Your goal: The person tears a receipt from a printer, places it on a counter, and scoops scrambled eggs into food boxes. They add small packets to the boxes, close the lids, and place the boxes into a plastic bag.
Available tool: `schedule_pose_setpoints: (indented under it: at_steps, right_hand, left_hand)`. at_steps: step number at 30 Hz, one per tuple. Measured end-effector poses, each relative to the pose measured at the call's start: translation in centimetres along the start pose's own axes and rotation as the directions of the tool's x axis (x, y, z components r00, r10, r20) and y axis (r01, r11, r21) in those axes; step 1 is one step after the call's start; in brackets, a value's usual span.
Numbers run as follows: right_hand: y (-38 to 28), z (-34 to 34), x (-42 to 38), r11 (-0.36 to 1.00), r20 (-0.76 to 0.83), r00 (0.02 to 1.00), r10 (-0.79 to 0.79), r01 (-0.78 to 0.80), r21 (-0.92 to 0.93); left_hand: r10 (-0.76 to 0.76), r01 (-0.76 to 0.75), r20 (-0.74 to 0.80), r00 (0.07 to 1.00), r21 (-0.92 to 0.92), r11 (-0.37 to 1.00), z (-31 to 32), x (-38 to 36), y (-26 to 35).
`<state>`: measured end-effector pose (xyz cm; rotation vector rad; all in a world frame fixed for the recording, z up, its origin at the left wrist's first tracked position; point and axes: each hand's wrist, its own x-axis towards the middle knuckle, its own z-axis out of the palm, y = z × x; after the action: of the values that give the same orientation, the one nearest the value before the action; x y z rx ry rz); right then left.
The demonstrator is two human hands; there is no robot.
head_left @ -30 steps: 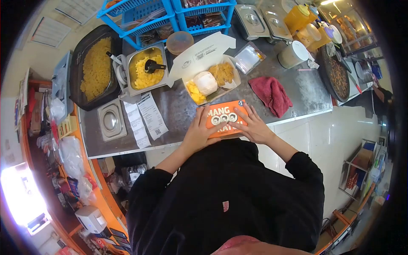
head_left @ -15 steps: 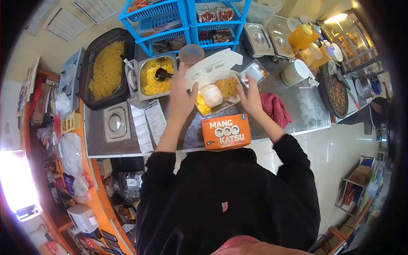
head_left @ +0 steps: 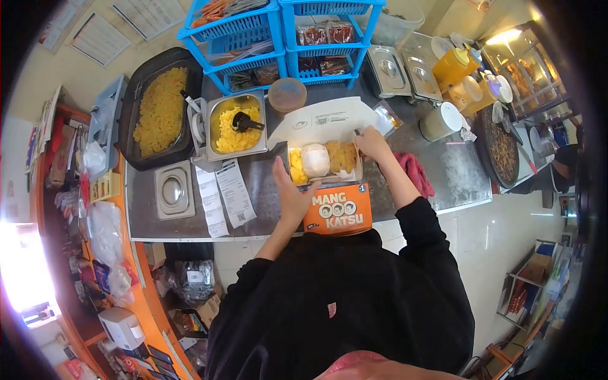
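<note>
The open food box (head_left: 358, 170) is at the centre of the frame, its white lid (head_left: 342, 114) raised on the far side. Inside, a white mound (head_left: 315, 161) sits between yellow chunks (head_left: 296, 168) and a breaded piece (head_left: 341, 156).

Risk: uneven pressure at the box's right side could crease the wall or skew the lid. Cause: the right hand (head_left: 375, 145) is at that corner, fingers curled inward. Their contact is partly hidden; they appear to touch the lid's edge, but a closed grip cannot be confirmed.

The left hand (head_left: 294, 202) is beside the near left corner, thumb spread from the extended fingers, gripping nothing.

Risk: a nudge toward the body could displace the orange box (head_left: 339, 210), just below the open one. Right of centre, a red cloth (head_left: 413, 172) lies behind the right forearm.
</note>
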<state>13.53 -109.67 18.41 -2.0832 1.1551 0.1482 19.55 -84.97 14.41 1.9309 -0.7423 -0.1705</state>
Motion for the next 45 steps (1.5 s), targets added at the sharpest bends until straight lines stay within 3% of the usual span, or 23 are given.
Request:
schedule_pose_setpoints:
  at_steps: [4,9,12,14,15,16,17,18,19,21,22,23,25,26,27,28,30,31,33,34,35,38,45]
  right_hand:
    - [3.5,1.4,0.0,0.962,0.033,0.996,-0.087,0.076,0.261]
    - [5.6,2.4,-2.3,0.884,0.076,0.997,-0.024,-0.014,0.467]
    - [6.9,0.2,-3.0,0.974,-0.141,0.973,-0.184,0.2,0.107]
    - [5.0,-1.0,-2.4,0.874,-0.668,0.714,-0.21,0.443,0.198]
    - [3.3,-1.5,-0.6,0.783,-0.79,0.531,-0.306,0.613,0.108]
    - [2.4,-1.9,-0.3,0.762,-0.767,0.57,-0.295,0.624,0.171]
    - [1.5,-2.2,0.1,0.74,-0.742,0.608,-0.283,0.631,0.234]
    - [0.9,-2.7,-0.6,0.787,-0.517,0.836,-0.185,0.441,0.431]
    - [0.4,-3.3,-0.7,0.807,-0.235,0.968,-0.085,0.205,0.554]
    - [1.4,-2.0,-2.1,0.828,-0.072,0.969,-0.237,0.24,0.508]
    - [2.0,-0.9,-2.9,0.917,-0.096,0.961,-0.259,0.275,0.288]
    - [0.5,-1.8,-5.3,0.987,0.031,0.988,-0.148,0.15,-0.057]
    - [1.8,0.9,-7.3,0.941,-0.143,0.942,-0.305,0.275,-0.196]
    - [2.3,1.9,-7.9,0.906,-0.22,0.895,-0.388,0.325,-0.272]
    - [2.3,2.3,-8.1,0.958,-0.167,0.949,-0.266,0.241,-0.154]
    - [3.0,3.1,-7.4,0.938,-0.242,0.913,-0.329,0.287,-0.192]
    - [4.6,4.7,-6.3,0.892,-0.381,0.812,-0.443,0.357,-0.277]
    - [4.8,4.5,-6.0,0.929,-0.269,0.897,-0.351,0.37,0.025]
    - [3.5,3.0,-5.8,0.791,0.044,0.964,-0.262,0.188,0.582]
    - [3.7,2.8,-4.9,0.811,0.054,0.97,-0.236,0.166,0.561]
    - [4.3,2.5,-3.9,0.831,0.066,0.976,-0.207,0.14,0.539]
    - [5.4,1.6,-1.0,0.949,0.047,0.996,-0.081,0.063,0.308]
    - [3.8,1.0,-0.3,0.988,0.033,0.989,-0.146,0.147,-0.056]
  left_hand:
    - [-0.04,0.039,0.038,0.998,0.034,0.999,-0.4,0.0,0.5]
    - [0.0,-0.001,0.027,1.0,0.049,0.999,-0.9,0.3,1.3]
    - [0.259,-0.237,-0.09,0.962,0.197,0.951,-2.2,1.2,2.4]
    - [0.396,-0.359,-0.105,0.912,0.262,0.896,-3.4,2.4,3.8]
    - [0.424,-0.392,-0.087,0.901,0.254,0.884,-3.8,5.0,5.0]
    - [0.458,-0.43,-0.068,0.886,0.247,0.868,-4.1,6.7,5.4]
    - [0.351,-0.348,-0.007,0.936,0.112,0.931,-4.2,7.4,5.2]
    - [0.247,-0.247,0.064,0.967,-0.019,0.969,-4.3,8.0,5.0]
    - [0.154,-0.133,0.142,0.978,-0.144,0.981,-4.4,8.7,4.9]
    - [0.091,-0.086,0.397,0.913,-0.03,0.996,-4.8,7.3,4.6]
    - [0.039,-0.066,0.516,0.856,0.035,0.997,-5.1,6.0,4.1]
    - [0.139,-0.185,0.45,0.882,0.061,0.981,-4.7,4.7,3.2]
    - [0.341,-0.401,0.322,0.883,0.142,0.905,-2.8,2.1,1.2]
    - [0.289,-0.346,0.257,0.922,0.214,0.913,-2.1,1.5,0.8]
    - [0.241,-0.288,0.189,0.952,0.282,0.915,-1.3,1.1,0.6]
    - [0.202,-0.23,0.117,0.972,0.343,0.911,-0.6,0.9,0.2]
    - [0.072,-0.066,-0.021,0.997,0.221,0.973,1.0,1.0,-1.0]
    - [-0.001,0.013,-0.082,0.997,0.148,0.989,1.6,1.2,-1.6]
    - [-0.256,0.278,0.153,0.954,-0.149,0.949,1.0,2.5,-1.6]
    - [-0.339,0.417,0.291,0.894,-0.267,0.869,0.5,3.5,-1.8]
    - [-0.341,0.376,0.245,0.908,-0.114,0.92,0.7,3.9,-3.5]
    - [-0.459,0.551,0.335,0.823,-0.271,0.79,-1.9,6.1,-0.5]
    - [-0.379,0.356,0.38,0.844,0.133,0.925,-2.9,8.1,0.3]
